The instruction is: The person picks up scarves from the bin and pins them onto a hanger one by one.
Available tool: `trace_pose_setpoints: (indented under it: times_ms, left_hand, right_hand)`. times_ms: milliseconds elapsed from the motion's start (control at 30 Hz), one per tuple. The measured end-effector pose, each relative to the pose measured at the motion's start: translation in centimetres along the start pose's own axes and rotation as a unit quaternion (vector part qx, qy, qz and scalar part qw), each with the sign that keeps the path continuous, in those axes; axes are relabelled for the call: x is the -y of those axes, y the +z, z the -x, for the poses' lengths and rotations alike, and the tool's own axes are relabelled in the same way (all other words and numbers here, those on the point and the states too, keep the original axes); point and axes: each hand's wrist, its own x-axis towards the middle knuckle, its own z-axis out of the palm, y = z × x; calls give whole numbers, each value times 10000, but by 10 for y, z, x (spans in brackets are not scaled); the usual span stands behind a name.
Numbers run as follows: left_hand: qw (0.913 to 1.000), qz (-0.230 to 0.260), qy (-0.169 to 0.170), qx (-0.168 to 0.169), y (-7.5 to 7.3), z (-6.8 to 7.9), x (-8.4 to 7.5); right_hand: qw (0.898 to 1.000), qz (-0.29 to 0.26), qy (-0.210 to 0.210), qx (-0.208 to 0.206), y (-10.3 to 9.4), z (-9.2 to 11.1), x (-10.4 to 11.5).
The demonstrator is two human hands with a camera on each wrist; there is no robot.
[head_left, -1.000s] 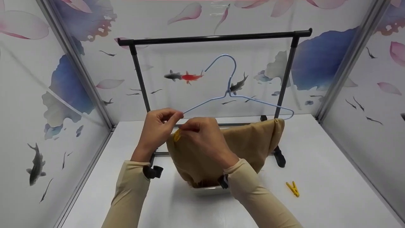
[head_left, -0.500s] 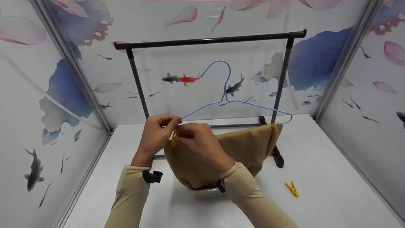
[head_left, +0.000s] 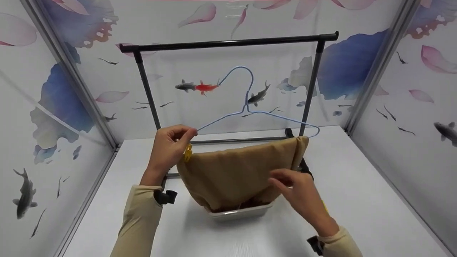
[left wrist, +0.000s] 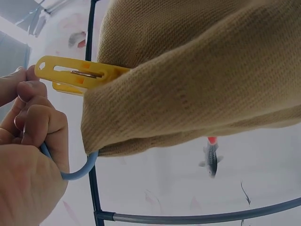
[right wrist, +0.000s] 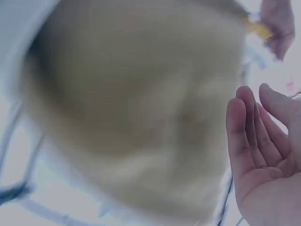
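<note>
My left hand [head_left: 167,148] grips the left end of a light-blue wire hanger [head_left: 278,116], whose hook points up. A tan cloth [head_left: 234,169] hangs folded over the hanger's lower bar. One yellow clothespin [left wrist: 82,74] bites the cloth at its left edge, beside my left fingers in the left wrist view. In the head view, my right hand [head_left: 300,194] is in front of the cloth's lower right part, fingers loosely bent and holding nothing. A second yellow clothespin [head_left: 325,206] shows only as a sliver behind my right wrist.
Behind the hanger stands a black garment rack [head_left: 228,43] with a horizontal top bar. A whitish tray [head_left: 242,213] sits on the white table [head_left: 371,200] under the cloth. Printed walls [head_left: 421,121] enclose the table on the left, back and right.
My right hand has let go of the clothespin on the cloth's left edge and moved right and down. The clothespin stays clipped there. My left hand keeps its grip on the hanger.
</note>
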Motion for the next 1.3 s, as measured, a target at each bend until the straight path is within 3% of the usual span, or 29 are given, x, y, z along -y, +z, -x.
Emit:
trace_pose_setpoints:
  times_ms: [133,267,433,600,867,1100,1200,1300]
  left_hand:
    - [10000,-70,2,20,0,-2,-2]
    - [9999,-100,-7,-7,0,-1,-2]
    - [9999,-103,-3,39,1,1,-2]
    - [9998,-112,129,45,2,1,-2]
    - [9998,-148,87,65,2,-1,-1]
    - [9998,-153,96,69,1,-1,0]
    - [9998,-166,69,75,1,0,0]
    - [9998,-185,86,92,0,0,-1]
  right_hand:
    - [9944,707,784,-44,-12,16,-68]
    - [9775,1451,1490,363,-15,30,-128]
    - [9487,2043,2098,1193,-14,46,-163]
    - [9387,2091,2278,1523,-11,50,-173]
    - [9449,2131,2224,1106,-13,57,-186]
    - [9364,2143,2465,1281,-18,53,-187]
    - [9451,2122,2209,1137,-25,51,-176]
    - [9650,1801,1778,688,-40,41,-149]
